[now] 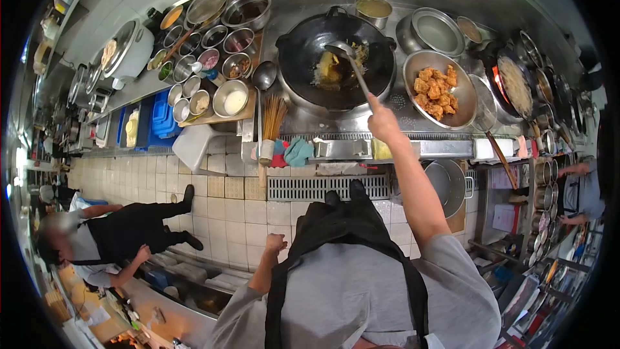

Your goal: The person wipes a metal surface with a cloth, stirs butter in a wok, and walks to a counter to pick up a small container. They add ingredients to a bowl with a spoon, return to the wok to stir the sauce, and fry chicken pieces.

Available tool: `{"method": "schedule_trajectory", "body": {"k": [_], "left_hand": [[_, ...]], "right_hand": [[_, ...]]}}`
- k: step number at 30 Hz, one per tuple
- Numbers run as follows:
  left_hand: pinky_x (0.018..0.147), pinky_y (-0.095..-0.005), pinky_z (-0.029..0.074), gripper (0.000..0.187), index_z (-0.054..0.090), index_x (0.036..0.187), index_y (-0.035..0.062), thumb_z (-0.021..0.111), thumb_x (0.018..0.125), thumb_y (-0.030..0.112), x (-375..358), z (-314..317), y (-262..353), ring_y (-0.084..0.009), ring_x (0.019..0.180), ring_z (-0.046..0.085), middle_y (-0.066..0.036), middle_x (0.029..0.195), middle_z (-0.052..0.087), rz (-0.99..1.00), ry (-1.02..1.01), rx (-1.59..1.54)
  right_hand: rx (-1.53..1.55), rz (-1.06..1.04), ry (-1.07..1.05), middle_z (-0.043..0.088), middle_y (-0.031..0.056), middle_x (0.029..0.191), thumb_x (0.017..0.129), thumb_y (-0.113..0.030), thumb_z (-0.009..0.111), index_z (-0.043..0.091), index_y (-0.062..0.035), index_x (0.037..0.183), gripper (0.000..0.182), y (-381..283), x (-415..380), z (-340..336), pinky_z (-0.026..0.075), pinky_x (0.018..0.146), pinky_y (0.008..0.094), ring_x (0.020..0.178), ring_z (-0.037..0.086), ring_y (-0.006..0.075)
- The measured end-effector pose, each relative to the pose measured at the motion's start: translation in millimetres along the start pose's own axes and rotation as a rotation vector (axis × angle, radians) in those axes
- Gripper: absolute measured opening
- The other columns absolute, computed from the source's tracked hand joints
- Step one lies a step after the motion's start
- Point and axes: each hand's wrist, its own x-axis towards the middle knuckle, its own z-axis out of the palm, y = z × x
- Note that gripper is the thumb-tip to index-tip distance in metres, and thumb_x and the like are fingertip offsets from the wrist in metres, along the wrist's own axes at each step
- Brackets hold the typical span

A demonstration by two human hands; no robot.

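Note:
My right hand [385,123] is closed round the handle of a metal ladle [360,77], whose head rests inside a large black wok [302,58]. Yellowish food [329,70] lies at the bottom of the wok, with pale bits spread up its far side. Low at my side, away from the stove, my left hand [276,243] has its fingers curled and nothing visible in it. Just right of the wok, a steel bowl [466,100] holds browned fried pieces [436,90].
Left of the wok are a second ladle [265,76], a bamboo brush [274,119] and several steel ingredient bowls [231,98]. A strainer [484,106] lies right of the fried pieces. Flames show by a pan [515,87]. Another person [123,236] stands at left, one more at far right.

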Motion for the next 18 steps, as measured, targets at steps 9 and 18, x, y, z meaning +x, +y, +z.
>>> {"method": "schedule_trajectory", "body": {"k": [9, 18], "left_hand": [[0.039, -0.0349, 0.052, 0.021, 0.061, 0.075, 0.0011, 0.067, 0.093, 0.010, 19.4, -11.3, 5.2, -0.0230, 0.058, 0.070, -0.009, 0.063, 0.057, -0.048, 0.012, -0.407], [0.061, -0.0404, 0.056, 0.018, 0.068, 0.082, 0.0048, 0.078, 0.083, 0.020, 72.9, -18.9, -35.9, -0.0337, 0.064, 0.070, -0.014, 0.072, 0.068, 0.379, 0.075, 0.095]], "right_hand": [[0.126, -0.129, 0.003, 0.069, 0.0323, 0.114, 0.092, -0.010, 0.060, 0.037, -0.0140, 0.158, 0.071, 21.6, -48.0, -2.4, 0.052, 0.098, 0.0500, 0.109, 0.067, 0.0466], [0.414, 0.080, 0.137, 0.069, 0.0303, 0.093, 0.088, -0.007, 0.060, 0.050, -0.0019, 0.148, 0.061, 5.2, -17.3, 17.1, 0.055, 0.082, 0.0469, 0.087, 0.070, 0.0413]]}}
